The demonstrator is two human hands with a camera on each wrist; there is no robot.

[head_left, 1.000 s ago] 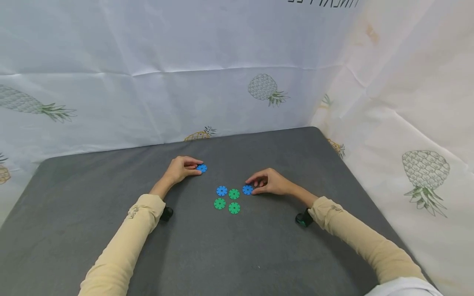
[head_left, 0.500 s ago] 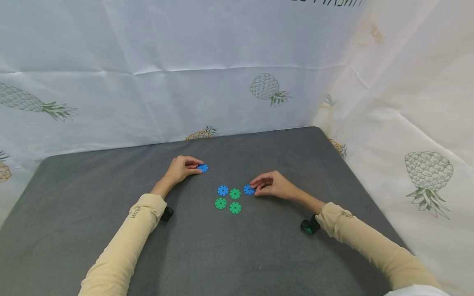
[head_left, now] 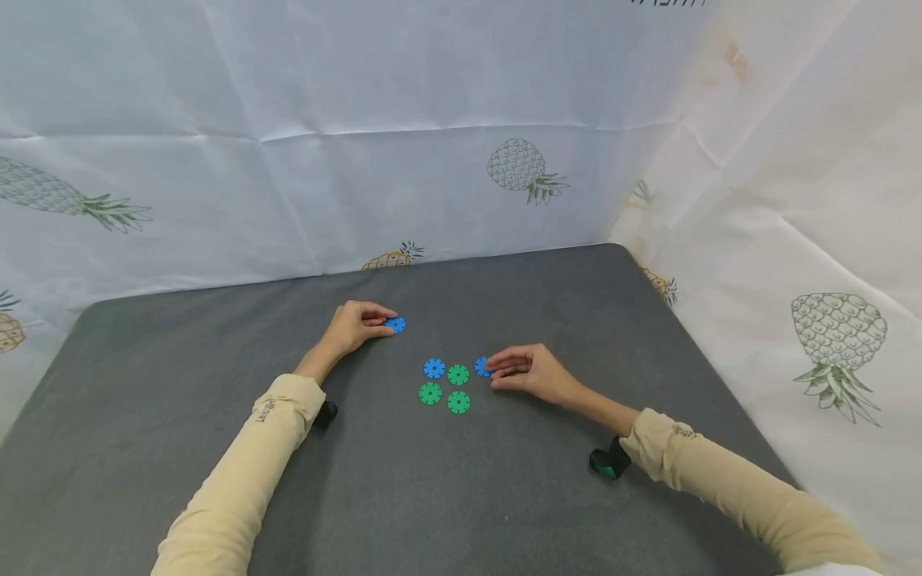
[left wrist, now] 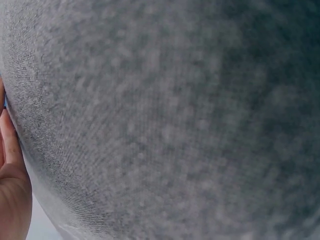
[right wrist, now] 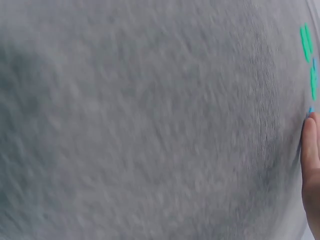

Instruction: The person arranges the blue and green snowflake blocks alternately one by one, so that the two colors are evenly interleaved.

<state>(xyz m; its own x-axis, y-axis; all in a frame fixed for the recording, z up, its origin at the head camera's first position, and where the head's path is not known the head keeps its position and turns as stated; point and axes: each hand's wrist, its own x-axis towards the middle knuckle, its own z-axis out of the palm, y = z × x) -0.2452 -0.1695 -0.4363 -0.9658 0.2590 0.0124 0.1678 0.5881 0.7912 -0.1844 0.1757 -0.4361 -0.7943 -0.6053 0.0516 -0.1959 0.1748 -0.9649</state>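
Observation:
In the head view, my left hand [head_left: 349, 328] pinches a blue notched disc [head_left: 396, 325] by its left side, between thumb and fingers, at the table's far part. My right hand [head_left: 540, 372] has its fingertips at the right edge of another blue disc [head_left: 481, 366]; the thumb stands off that disc. Left of it lie a third blue disc [head_left: 434, 368] and a green disc [head_left: 458, 374]. Two more green discs [head_left: 430, 394] form the row below. The right wrist view catches my fingers at its right edge beside the green discs [right wrist: 305, 42], seen nearly edge-on.
A dark grey cloth covers the table [head_left: 461, 496]. White fabric [head_left: 288, 184] printed with pineapples hangs behind it and along the right. Each wrist carries a small black camera, such as the right one [head_left: 608, 460].
My right hand has loosened its pinch on the blue disc and drawn back slightly to the right and nearer. That disc stays in place. My left hand holds still on its disc.

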